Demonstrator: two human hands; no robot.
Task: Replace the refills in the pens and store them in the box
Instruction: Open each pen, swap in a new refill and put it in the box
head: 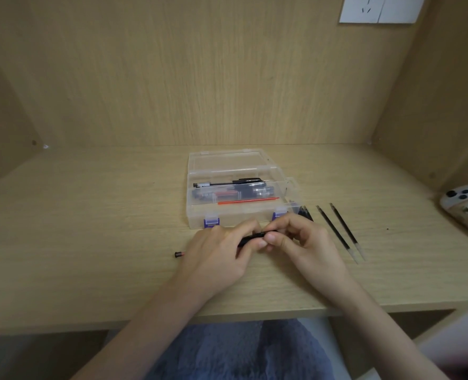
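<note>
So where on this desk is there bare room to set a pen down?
Free: desk left of the box, beyond the cap; between the two refills and the white device. Crowded: box front, where left hand and right hand hold a pen.

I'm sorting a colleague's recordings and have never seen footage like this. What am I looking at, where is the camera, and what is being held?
No machine here: this is one picture from a wide-angle camera worn on a person's head, looking forward and down. The left hand and right hand meet over a wooden desk and together grip a black pen. Behind them stands an open clear box with pens and a red refill inside. Two black refills lie on the desk to the right. A small dark piece shows left of the left hand; I cannot tell what it is.
</note>
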